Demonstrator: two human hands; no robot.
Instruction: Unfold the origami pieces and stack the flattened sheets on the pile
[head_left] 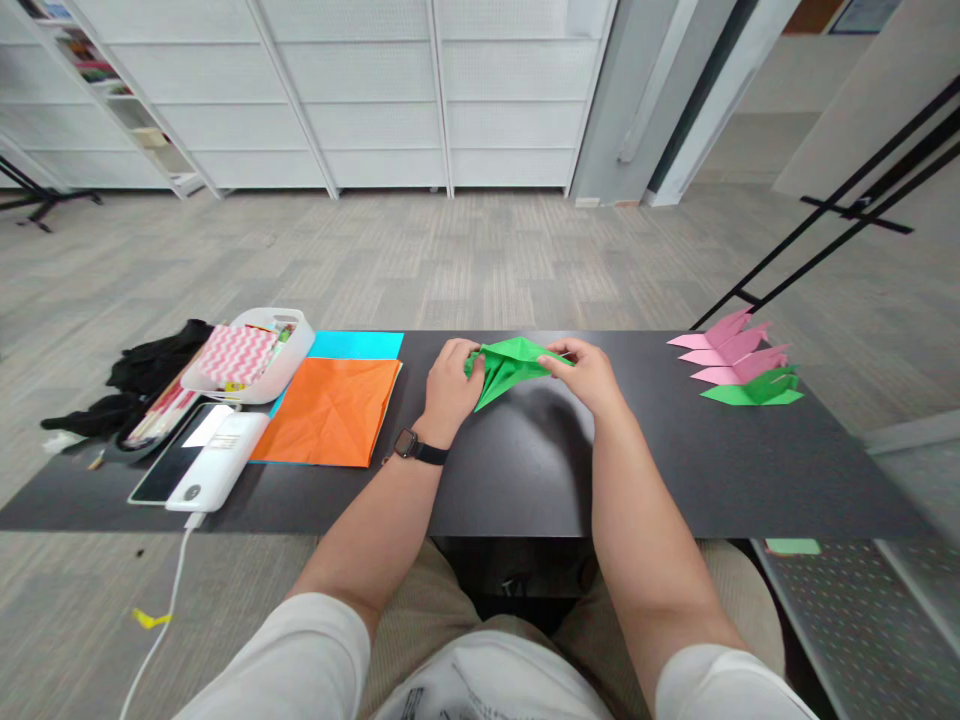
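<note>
A partly folded sheet of green origami paper (517,362) is held between my two hands above the dark table. My left hand (454,380), with a black watch on the wrist, pinches its left end, the fingers behind and the thumb in front. At the right tip, my right hand (585,372) grips the paper between thumb and fingers. Creases run across the green paper, and one point hangs down toward me. Off to the right stand several finished folded paper pieces, pink ones (731,350) in a row and a green one (754,388) nearest me.
Left of my hands lies a stack of orange paper (326,410) over blue sheets (360,345). Beyond it are a white basket (296,355), a phone (169,470), a white power bank (217,465) with a cable, and black cloth (157,355). A black metal stand (825,205) rises at right.
</note>
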